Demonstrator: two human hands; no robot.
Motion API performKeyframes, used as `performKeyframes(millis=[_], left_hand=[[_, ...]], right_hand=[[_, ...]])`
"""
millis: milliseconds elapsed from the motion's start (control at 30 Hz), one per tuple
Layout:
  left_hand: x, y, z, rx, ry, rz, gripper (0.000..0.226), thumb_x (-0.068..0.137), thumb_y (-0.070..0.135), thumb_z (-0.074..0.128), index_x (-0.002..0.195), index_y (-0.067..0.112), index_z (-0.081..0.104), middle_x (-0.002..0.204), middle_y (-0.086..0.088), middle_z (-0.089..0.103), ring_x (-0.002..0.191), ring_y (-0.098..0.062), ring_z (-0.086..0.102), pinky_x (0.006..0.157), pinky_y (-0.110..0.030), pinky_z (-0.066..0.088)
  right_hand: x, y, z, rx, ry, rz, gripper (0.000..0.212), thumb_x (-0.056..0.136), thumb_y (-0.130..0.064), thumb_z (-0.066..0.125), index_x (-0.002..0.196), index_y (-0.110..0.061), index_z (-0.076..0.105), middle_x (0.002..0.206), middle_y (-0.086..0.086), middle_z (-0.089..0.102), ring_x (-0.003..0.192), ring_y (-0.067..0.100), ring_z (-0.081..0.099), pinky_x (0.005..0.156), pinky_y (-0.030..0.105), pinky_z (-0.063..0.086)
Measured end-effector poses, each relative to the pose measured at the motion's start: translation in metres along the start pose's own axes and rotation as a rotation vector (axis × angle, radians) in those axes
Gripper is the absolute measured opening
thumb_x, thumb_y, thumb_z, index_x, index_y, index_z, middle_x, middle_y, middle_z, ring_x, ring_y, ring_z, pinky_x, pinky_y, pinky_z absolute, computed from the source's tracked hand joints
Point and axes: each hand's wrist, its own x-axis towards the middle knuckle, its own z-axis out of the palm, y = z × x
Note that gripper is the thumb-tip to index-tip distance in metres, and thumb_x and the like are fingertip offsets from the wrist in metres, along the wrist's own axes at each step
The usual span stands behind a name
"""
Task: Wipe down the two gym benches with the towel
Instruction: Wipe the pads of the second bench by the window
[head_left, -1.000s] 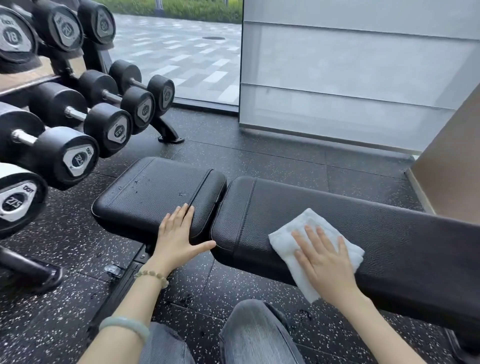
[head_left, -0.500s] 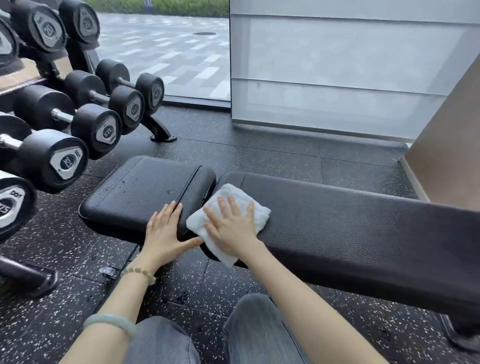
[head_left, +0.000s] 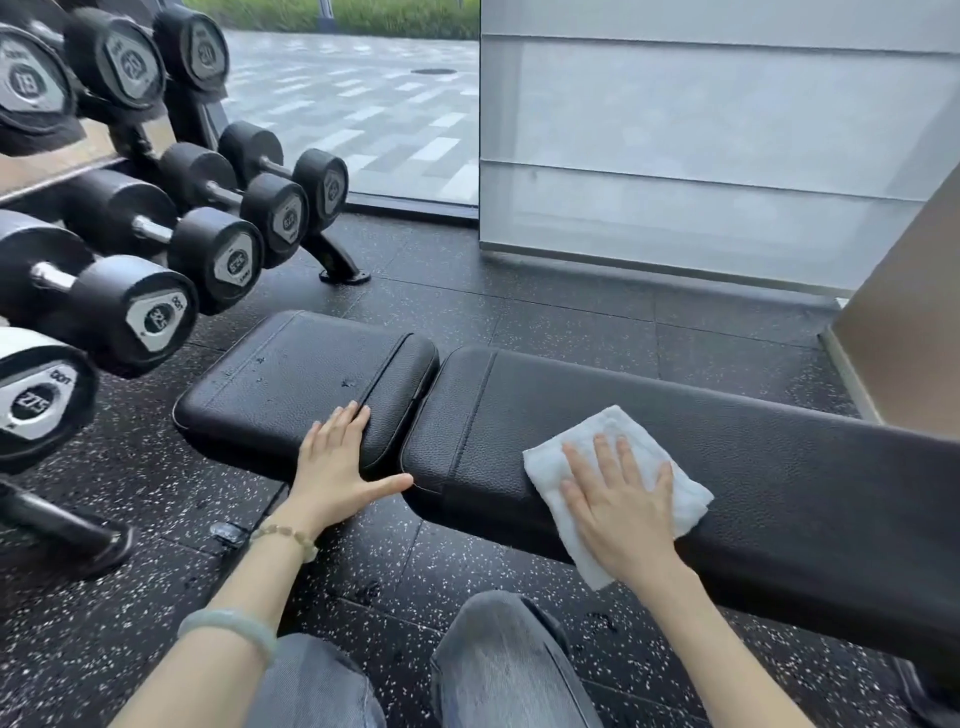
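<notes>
A black gym bench stands across in front of me, made of a short seat pad (head_left: 291, 384) and a long back pad (head_left: 779, 467). A folded white towel (head_left: 688, 501) lies on the near edge of the long pad, hanging a little over the front. My right hand (head_left: 618, 509) presses flat on the towel with fingers spread. My left hand (head_left: 332, 467) rests flat on the seat pad's near right corner and holds nothing. A few small drops (head_left: 345, 384) show on the seat pad. Only this one bench is in view.
A rack of black dumbbells (head_left: 156, 249) stands close on the left, its foot (head_left: 337, 270) on the speckled rubber floor. A frosted glass panel (head_left: 675, 156) is behind the bench and a tan wall (head_left: 909, 312) at the right. My knees in jeans (head_left: 498, 665) are below the bench.
My right hand slid the towel left to the end of the long pad by the seat, then back right to about where it began. My left hand stayed on the seat pad.
</notes>
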Motion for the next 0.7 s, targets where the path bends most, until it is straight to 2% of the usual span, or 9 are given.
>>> performKeyframes(millis=[67,167,267,333,400,500,600,700], left_hand=[[0.001,0.0,0.0,-0.016,-0.008,-0.003,0.142,0.037,0.104,0.01,0.151,0.019,0.014,0.159,0.0,0.006,0.145,-0.015,-0.001,0.116,-0.036,-0.007],[0.002,0.001,-0.003,-0.049,-0.023,-0.011,0.137,0.037,0.096,0.03,0.151,0.021,0.012,0.159,0.003,0.004,0.145,-0.013,-0.003,0.115,-0.033,-0.009],[0.002,-0.001,-0.001,-0.065,-0.033,-0.007,0.15,0.026,0.102,0.03,0.151,0.021,0.01,0.158,0.004,0.002,0.145,-0.012,-0.005,0.114,-0.031,-0.012],[0.002,-0.001,0.0,-0.068,0.0,-0.007,0.144,0.032,0.099,0.034,0.151,0.022,0.011,0.158,0.006,0.003,0.145,-0.011,-0.005,0.113,-0.029,-0.013],[0.002,-0.001,0.001,-0.086,0.032,-0.008,0.133,0.04,0.092,0.039,0.15,0.022,0.014,0.158,0.006,0.006,0.145,-0.011,-0.003,0.114,-0.03,-0.012],[0.004,-0.001,0.003,-0.095,0.043,-0.011,0.141,0.033,0.098,0.039,0.15,0.023,0.017,0.158,0.005,0.008,0.145,-0.012,0.0,0.115,-0.031,-0.01],[0.005,-0.002,0.002,-0.108,0.047,-0.031,0.144,0.029,0.103,0.025,0.149,0.024,0.017,0.157,0.006,0.008,0.145,-0.011,-0.001,0.115,-0.031,-0.01],[0.004,-0.002,0.001,-0.109,0.037,-0.044,0.144,0.028,0.103,0.026,0.149,0.024,0.018,0.157,0.006,0.009,0.144,-0.011,0.001,0.116,-0.032,-0.009]], right_hand=[[0.009,-0.032,0.0,0.043,-0.023,-0.091,0.082,0.071,-0.059,-0.02,0.148,-0.041,0.001,0.159,0.0,-0.008,0.145,0.022,-0.012,0.109,0.063,-0.003],[0.037,-0.086,0.005,0.074,-0.073,-0.294,0.081,0.073,-0.066,-0.015,0.148,-0.041,0.001,0.158,0.002,-0.013,0.144,0.023,-0.017,0.105,0.066,-0.011],[0.079,-0.116,0.002,0.02,-0.113,-0.393,0.062,0.09,-0.065,0.002,0.148,-0.043,0.005,0.159,0.001,-0.01,0.144,0.022,-0.015,0.104,0.068,-0.011],[0.115,-0.116,-0.002,0.02,-0.127,-0.397,0.054,0.097,-0.058,0.014,0.148,-0.043,0.01,0.159,-0.001,-0.006,0.145,0.021,-0.012,0.106,0.067,-0.008],[0.152,-0.105,-0.008,0.033,-0.127,-0.346,0.051,0.098,-0.056,0.016,0.147,-0.042,0.012,0.159,-0.002,-0.004,0.145,0.02,-0.009,0.107,0.067,-0.004],[0.196,-0.096,-0.016,0.056,-0.144,-0.233,0.051,0.098,-0.055,0.014,0.147,-0.041,0.014,0.159,-0.003,0.002,0.145,0.02,-0.002,0.107,0.067,0.001],[0.201,-0.101,-0.017,0.061,-0.125,-0.191,0.051,0.098,-0.051,0.011,0.147,-0.038,0.014,0.159,-0.002,0.006,0.145,0.019,0.0,0.107,0.066,0.0],[0.175,-0.109,-0.009,0.012,-0.114,-0.249,0.052,0.099,-0.048,0.01,0.149,-0.033,0.007,0.159,0.002,-0.002,0.145,0.022,-0.006,0.106,0.065,-0.003]])
